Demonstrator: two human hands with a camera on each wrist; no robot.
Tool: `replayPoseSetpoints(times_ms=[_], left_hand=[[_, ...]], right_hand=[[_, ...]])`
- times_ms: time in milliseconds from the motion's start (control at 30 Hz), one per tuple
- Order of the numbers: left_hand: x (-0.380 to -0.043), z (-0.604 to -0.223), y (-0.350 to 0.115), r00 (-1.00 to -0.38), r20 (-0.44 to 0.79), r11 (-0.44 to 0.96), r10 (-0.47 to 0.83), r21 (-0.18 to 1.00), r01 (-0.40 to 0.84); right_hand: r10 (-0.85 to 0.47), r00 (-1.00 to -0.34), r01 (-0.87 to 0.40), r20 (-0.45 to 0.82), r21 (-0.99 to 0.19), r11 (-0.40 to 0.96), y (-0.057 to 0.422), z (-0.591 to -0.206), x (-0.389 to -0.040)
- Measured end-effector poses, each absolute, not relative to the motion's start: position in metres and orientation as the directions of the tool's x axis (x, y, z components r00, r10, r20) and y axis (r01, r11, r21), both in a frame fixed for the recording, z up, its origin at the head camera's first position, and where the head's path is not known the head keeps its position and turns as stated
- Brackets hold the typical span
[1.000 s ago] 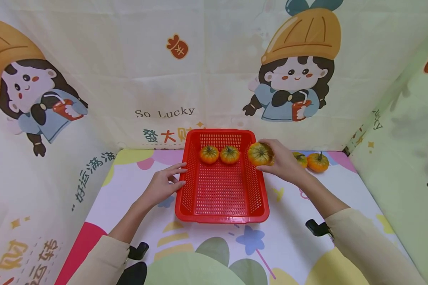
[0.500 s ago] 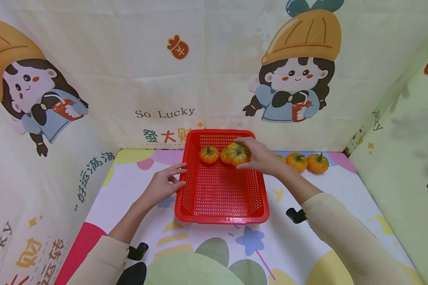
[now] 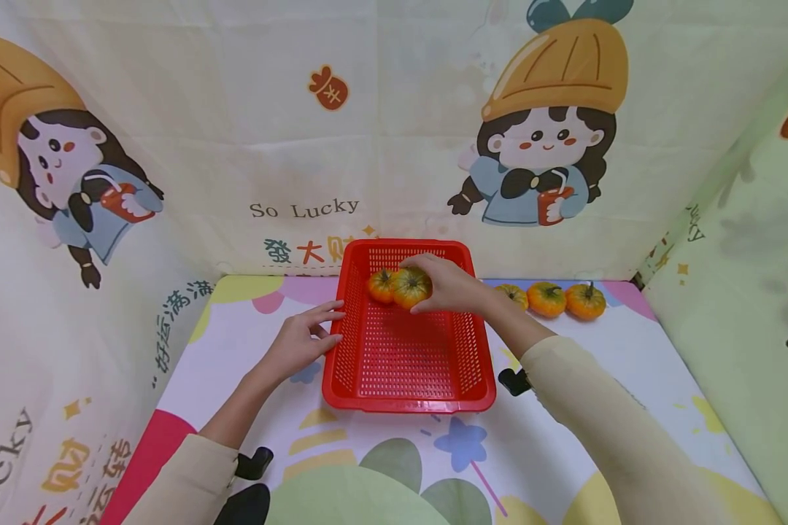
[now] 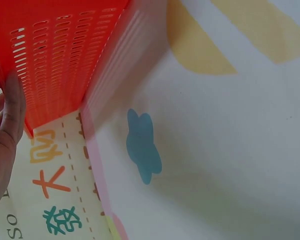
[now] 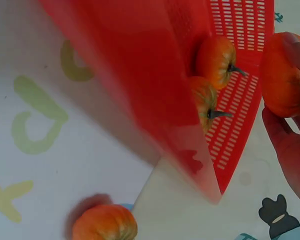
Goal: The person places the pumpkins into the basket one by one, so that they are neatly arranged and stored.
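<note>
A red plastic basket (image 3: 407,357) with slotted walls stands in the middle of the table. My right hand (image 3: 449,284) grips a small orange-green pumpkin (image 3: 411,288) above the back of the basket. Another pumpkin (image 3: 380,286) sits inside, left of the held one. In the right wrist view, two pumpkins, a farther one (image 5: 216,60) and a nearer one (image 5: 202,100), lie in the basket; the held pumpkin hides one of them in the head view. My left hand (image 3: 298,343) touches the basket's left rim with loosely extended fingers (image 4: 12,110).
To the right of the basket, along the table's back edge, sit three more pumpkins: a left one (image 3: 514,294), a middle one (image 3: 546,300) and a right one (image 3: 586,301). Printed cloth walls (image 3: 407,182) rise behind and beside the patterned table (image 3: 532,437).
My right hand has carried the pumpkin leftward, from the basket's right rim to over its back part. The left hand and the basket have stayed in place.
</note>
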State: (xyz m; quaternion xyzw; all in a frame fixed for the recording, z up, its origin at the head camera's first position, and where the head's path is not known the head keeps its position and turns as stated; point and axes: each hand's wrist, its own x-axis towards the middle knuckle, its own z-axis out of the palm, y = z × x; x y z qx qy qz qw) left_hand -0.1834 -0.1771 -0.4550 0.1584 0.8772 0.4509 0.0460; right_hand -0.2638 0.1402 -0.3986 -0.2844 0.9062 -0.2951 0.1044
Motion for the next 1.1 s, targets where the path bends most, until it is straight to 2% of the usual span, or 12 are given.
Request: replayPoseSetpoints(times_ms=[400,633,900,1100], left_hand=[[-0.185,-0.455,-0.178,-0.945,0.057,0.554,0.321,0.798,0.236],[-0.184,-0.455,-0.177,-0.943,0.065,0.557,0.327,0.793,0.248],[-0.184,-0.455,-0.177,-0.944,0.051,0.555,0.326,0.798,0.235],[-0.184,-0.455,-0.178,-0.944,0.053,0.551,0.324,0.801,0.234]], right_hand=[[-0.615,-0.78,-0.434,-0.116,-0.607,0.665,0.114,-0.413,-0.275],[-0.636,-0.755,-0.467,-0.161,-0.548,0.694,0.103,-0.421,-0.277],[-0.624,-0.735,-0.411,-0.265,-0.558,0.721,0.093,-0.432,-0.279],[-0.617,-0.719,-0.42,-0.319,-0.508,0.752,0.085,-0.443,-0.283]])
